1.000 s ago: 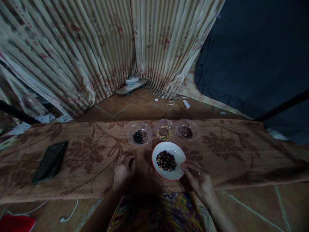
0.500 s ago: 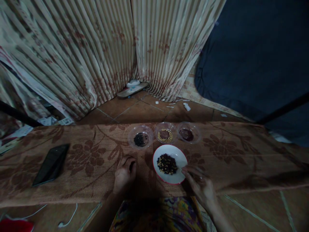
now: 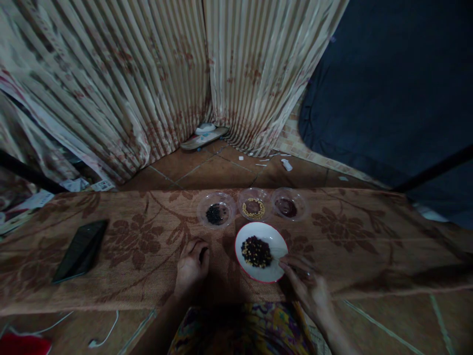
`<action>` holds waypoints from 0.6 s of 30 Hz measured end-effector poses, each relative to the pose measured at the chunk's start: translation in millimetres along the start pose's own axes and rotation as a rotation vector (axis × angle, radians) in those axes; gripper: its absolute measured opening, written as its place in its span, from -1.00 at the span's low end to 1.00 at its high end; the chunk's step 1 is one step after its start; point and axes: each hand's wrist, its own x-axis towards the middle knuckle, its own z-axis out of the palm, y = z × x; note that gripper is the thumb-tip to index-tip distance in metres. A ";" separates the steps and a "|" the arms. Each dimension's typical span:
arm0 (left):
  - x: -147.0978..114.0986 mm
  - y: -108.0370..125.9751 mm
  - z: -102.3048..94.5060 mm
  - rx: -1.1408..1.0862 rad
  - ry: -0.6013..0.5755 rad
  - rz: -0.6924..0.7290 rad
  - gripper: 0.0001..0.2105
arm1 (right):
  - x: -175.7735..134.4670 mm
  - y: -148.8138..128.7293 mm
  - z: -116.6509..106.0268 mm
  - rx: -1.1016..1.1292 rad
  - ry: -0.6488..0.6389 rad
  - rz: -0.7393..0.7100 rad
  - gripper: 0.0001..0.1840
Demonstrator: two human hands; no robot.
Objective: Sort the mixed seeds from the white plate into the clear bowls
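Observation:
A white bowl with a red rim (image 3: pixel 276 272) sits on the cloth before me, holding a mixed heap of dark and yellow beans (image 3: pixel 255 252). My right hand (image 3: pixel 305 281) is at the bowl's right edge, thumb and fingers pinched together over the rim. Something pale and see-through seems to extend from the fingertips toward the beans, too faint to name. Left of the bowl, my left hand (image 3: pixel 192 261) rests on the cloth with its fingers curled in, nothing visible in it. Behind the bowl stand three clear plastic bowls: one with black beans (image 3: pixel 213 214), one with yellow beans (image 3: pixel 253 209), one with dark red beans (image 3: pixel 286 207).
A dark tablet or phone (image 3: pixel 80 250) lies on the left of the brown flowered cloth (image 3: pixel 140 281). Striped curtains (image 3: pixel 158 88) hang beyond the table. Small white scraps (image 3: pixel 286 164) and a skateboard-like board (image 3: pixel 204 138) are on the tiled floor.
The whole view has shifted slightly. My right hand stays pinched at the bowl's right rim, a little blurred, and my left hand keeps its place on the cloth.

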 end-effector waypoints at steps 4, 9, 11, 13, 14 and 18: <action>-0.1 -0.4 0.1 0.001 0.009 -0.001 -0.84 | 0.5 0.8 0.4 0.000 -0.008 -0.024 -0.78; -0.4 -0.4 0.0 -0.005 0.002 0.003 -0.84 | 0.3 2.1 0.2 -0.011 -0.007 -0.065 -0.82; -0.7 -0.8 0.6 -0.008 0.002 0.004 -0.84 | -0.1 2.8 0.7 -0.005 -0.010 -0.063 -0.82; -0.9 -1.5 1.6 -0.006 0.005 -0.001 -0.83 | -0.5 3.2 1.3 0.002 -0.018 -0.052 -0.81; -1.1 -1.9 2.1 -0.003 0.008 -0.003 -0.83 | -0.7 3.1 1.6 0.003 -0.023 -0.046 -0.81; -1.1 -1.9 2.6 0.008 -0.002 -0.012 -0.84 | -1.4 0.3 1.1 0.011 0.024 -0.010 -0.78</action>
